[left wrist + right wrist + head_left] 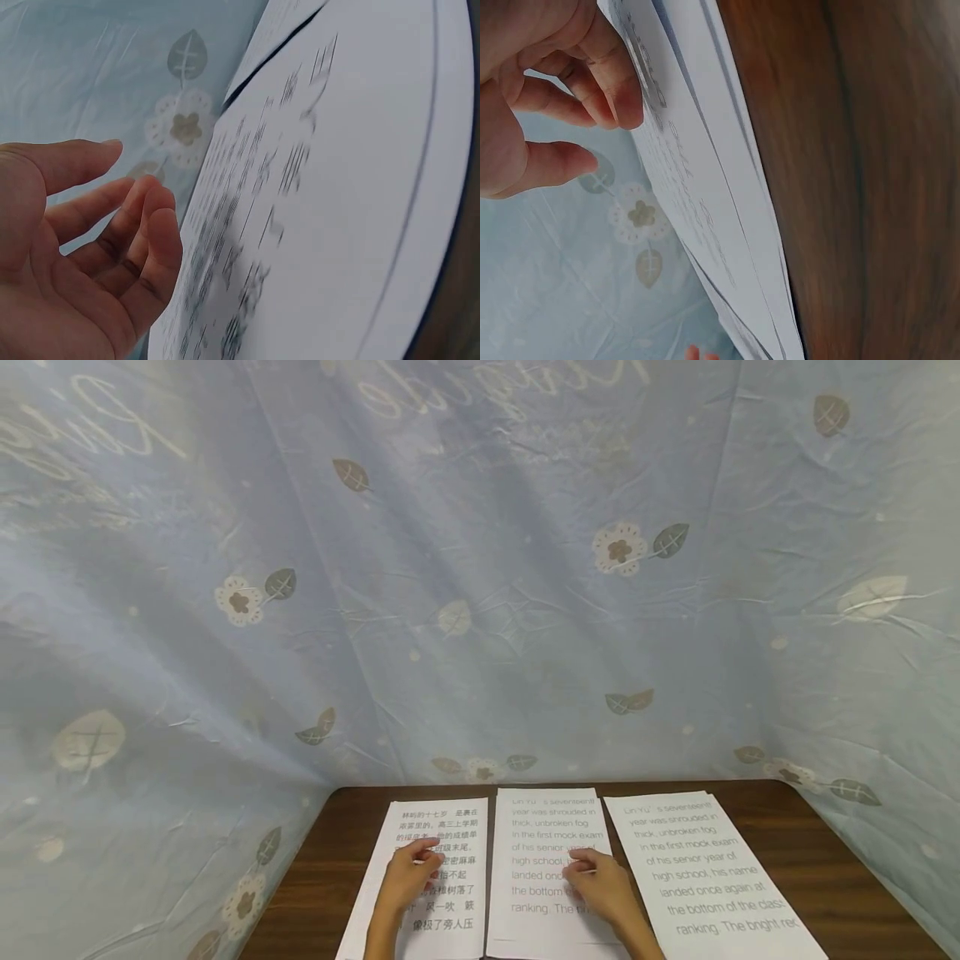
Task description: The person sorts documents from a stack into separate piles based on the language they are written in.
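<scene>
Three stacks of printed paper lie side by side in the head view. Over the left stack, printed with Chinese characters point(442, 927), is my left hand point(408, 877). Its fingers are loosely bent, with a gap between thumb and fingertips; the left wrist view shows this hand point(97, 247) holding nothing. My right hand point(600, 885) is over the middle stack, printed in English point(536, 860), and covers some words near its right edge. In the right wrist view the right hand point(562, 97) has relaxed, bent fingers and a thumb standing apart, with nothing between them.
A third stack with English text point(697, 877) lies to the right, slightly angled. All the paper is on a dark brown wooden table point(795, 835). Behind it hangs a pale blue curtain point(525, 610) with leaf and flower prints, close to the table's back edge.
</scene>
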Demonstrator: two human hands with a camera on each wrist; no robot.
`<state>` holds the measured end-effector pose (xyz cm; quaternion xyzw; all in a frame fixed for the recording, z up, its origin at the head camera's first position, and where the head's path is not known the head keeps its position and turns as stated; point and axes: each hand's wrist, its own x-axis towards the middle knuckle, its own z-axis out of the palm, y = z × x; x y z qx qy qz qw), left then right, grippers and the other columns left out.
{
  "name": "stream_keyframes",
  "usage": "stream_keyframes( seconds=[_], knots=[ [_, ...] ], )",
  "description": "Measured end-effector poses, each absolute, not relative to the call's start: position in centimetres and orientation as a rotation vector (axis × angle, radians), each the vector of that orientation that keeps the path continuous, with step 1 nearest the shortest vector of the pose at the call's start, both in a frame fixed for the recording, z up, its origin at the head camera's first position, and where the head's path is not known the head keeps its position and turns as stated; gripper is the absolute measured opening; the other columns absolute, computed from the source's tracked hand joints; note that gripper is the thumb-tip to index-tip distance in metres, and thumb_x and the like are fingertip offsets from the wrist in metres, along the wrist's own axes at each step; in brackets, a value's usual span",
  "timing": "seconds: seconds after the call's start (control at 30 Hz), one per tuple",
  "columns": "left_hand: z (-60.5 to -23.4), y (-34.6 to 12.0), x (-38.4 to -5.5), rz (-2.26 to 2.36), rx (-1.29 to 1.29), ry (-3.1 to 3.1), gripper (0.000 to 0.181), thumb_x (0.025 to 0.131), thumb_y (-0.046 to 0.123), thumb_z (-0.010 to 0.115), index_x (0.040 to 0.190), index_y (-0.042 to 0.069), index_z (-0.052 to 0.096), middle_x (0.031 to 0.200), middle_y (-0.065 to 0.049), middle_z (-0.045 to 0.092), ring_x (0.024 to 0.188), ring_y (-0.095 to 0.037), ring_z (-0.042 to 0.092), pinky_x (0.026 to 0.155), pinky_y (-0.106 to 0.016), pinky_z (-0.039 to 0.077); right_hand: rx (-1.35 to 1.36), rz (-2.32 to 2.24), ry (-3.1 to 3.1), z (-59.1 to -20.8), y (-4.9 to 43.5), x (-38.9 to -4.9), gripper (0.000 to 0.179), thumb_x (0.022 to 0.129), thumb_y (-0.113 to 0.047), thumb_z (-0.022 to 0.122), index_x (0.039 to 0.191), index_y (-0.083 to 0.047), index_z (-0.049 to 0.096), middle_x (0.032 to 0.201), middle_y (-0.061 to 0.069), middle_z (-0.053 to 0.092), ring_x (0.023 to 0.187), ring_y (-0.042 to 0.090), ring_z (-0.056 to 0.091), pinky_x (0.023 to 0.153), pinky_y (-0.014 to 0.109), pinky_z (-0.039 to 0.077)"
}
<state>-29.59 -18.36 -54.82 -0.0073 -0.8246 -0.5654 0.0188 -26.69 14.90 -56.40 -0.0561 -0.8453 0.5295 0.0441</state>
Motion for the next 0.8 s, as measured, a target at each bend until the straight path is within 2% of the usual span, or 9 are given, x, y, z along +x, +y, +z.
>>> stream_keyframes(
  seconds=[0.4,0.8],
  knots=[
    [-55.0,-14.9,-29.7,-1.791,-0.113,-2.543,0.046,0.097,0.013,0.073,0.137,-0.008,0.066,0.100,-0.011,0.070,0.077,-0.019,0.070,0.061,-0.031,0.062,-0.223,1.601,-2.585,-55.8,18.3,-26.6,0.046,0.093,-0.014,0.073,0.132,0.009,0.068,0.104,0.011,0.074,0.082,0.015,0.070,0.066,0.027,0.063],
    [-55.2,-11.6,-29.7,-1.835,-0.121,-2.550,0.043,0.097,0.014,0.073,0.134,-0.006,0.069,0.098,-0.009,0.071,0.078,-0.018,0.071,0.067,-0.033,0.063,-0.265,1.612,-2.594,-55.9,21.2,-26.5,0.043,0.096,-0.014,0.073,0.131,0.010,0.067,0.109,0.014,0.073,0.088,0.016,0.073,0.069,0.028,0.065]
  ],
)
